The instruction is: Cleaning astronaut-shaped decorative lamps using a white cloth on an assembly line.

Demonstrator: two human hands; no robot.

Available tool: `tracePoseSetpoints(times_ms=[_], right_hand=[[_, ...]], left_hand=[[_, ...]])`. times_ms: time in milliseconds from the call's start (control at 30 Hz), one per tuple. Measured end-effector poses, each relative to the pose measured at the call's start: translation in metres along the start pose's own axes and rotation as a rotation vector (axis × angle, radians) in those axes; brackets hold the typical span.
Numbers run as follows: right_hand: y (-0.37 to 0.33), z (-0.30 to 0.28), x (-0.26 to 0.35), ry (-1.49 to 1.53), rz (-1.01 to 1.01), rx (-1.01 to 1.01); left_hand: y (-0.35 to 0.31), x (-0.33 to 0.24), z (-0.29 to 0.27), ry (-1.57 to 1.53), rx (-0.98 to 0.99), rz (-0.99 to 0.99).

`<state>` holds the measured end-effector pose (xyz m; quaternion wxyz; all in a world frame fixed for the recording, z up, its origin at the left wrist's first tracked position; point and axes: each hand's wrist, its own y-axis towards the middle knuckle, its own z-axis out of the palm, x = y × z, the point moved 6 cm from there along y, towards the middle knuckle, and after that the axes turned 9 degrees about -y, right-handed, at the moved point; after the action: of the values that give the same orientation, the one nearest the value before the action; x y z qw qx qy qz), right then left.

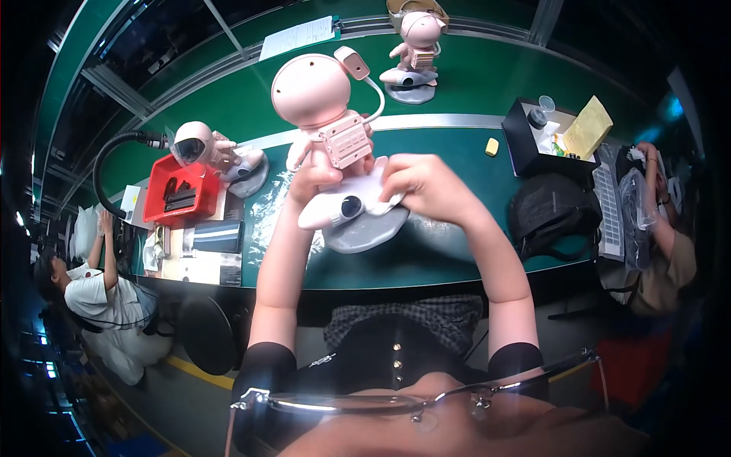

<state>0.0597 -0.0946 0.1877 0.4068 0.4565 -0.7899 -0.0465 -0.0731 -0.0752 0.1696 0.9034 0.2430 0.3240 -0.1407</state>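
- Head view, a clock centred on the held figure: the left hand [318, 183] wraps the lower body of the pink astronaut figure [311, 93], at the clock's centre.
- At four o'clock, the right hand [426, 186] pinches a white piece [390, 201]; cloth or part of the white rocket [324, 209], I cannot tell.
- Below, at six, sits the grey base [367, 233]; whether it touches the table [449, 263] is unclear.
- The large head looks top-heavy, so a firm, low left grip should steady it best; light right fingertip pressure likely spares the finish, and the thin cord [382, 103] is best left unloaded.
- Farther out: another figure [420, 49] at one, a red tray [204, 209] near nine, a black box [520, 141] at three.
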Motion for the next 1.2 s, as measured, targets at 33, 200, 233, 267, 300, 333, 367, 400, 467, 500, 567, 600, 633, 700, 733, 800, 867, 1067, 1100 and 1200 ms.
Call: tracePoseSetpoints(times_ms=[33,200,233,267,300,333,367,400,467,500,567,600,633,700,733,800,867,1067,1100,1200], right_hand=[[-0.004,-0.005,-0.01,-0.015,0.076,-0.031],[-0.022,-0.03,-0.039,-0.338,0.269,-0.33],[-0.022,-0.032,-0.024,-0.223,0.228,-0.382],[-0.024,-0.029,-0.008,-0.108,0.188,-0.433],[-0.026,-0.016,0.009,-0.144,0.048,-0.423],[-0.031,0.005,0.023,-0.278,-0.19,-0.291],[-0.035,0.028,0.03,-0.178,-0.27,-0.108],[-0.04,0.034,0.027,-0.231,-0.242,-0.13],[-0.05,0.024,-0.011,-0.443,-0.028,-0.198],[-0.057,0.014,-0.035,-0.437,0.063,-0.269],[-0.071,0.007,-0.061,-0.435,0.283,-0.234],[-0.077,0.005,-0.067,-0.329,0.332,-0.278],[-0.079,0.006,-0.066,-0.331,0.335,-0.272],[-0.089,0.002,-0.064,-0.118,0.393,-0.46],[-0.094,0.004,-0.062,-0.14,0.384,-0.558],[-0.103,0.013,-0.053,-0.193,0.44,-0.619],[-0.105,0.031,-0.04,-0.297,0.292,-0.589],[-0.109,0.079,-0.001,-0.341,0.12,-0.475],[-0.105,0.088,0.004,-0.327,0.1,-0.39],[-0.084,0.118,0.013,-0.453,0.107,-0.195]], left_hand=[[-0.002,-0.002,0.002,0.051,-0.029,0.008],[-0.001,-0.001,-0.004,0.0,-0.031,-0.025],[0.0,-0.003,-0.006,0.043,-0.009,-0.003],[0.0,-0.005,-0.007,0.086,0.014,0.018],[-0.002,-0.005,-0.011,0.149,0.005,-0.005],[-0.001,-0.001,-0.015,0.206,0.007,-0.037],[0.0,0.002,-0.011,0.167,0.065,-0.081],[-0.003,0.002,-0.008,0.204,0.017,-0.068],[-0.009,0.004,-0.012,0.309,0.047,-0.061],[-0.01,0.01,-0.016,0.27,0.041,-0.066],[-0.009,0.022,-0.023,0.213,0.025,-0.086],[-0.009,0.029,-0.023,0.206,0.024,-0.085],[-0.008,0.034,-0.025,0.191,-0.015,-0.031],[-0.005,0.036,-0.029,0.31,-0.056,0.023],[-0.004,0.045,-0.049,0.509,-0.066,-0.029],[-0.006,0.053,-0.065,0.98,-0.17,0.03],[-0.002,0.055,-0.042,0.774,-0.181,0.026],[0.003,0.057,-0.062,0.752,-0.123,-0.041],[0.002,0.059,-0.061,0.624,-0.053,-0.149],[-0.003,0.04,-0.077,1.017,-0.022,-0.127]])
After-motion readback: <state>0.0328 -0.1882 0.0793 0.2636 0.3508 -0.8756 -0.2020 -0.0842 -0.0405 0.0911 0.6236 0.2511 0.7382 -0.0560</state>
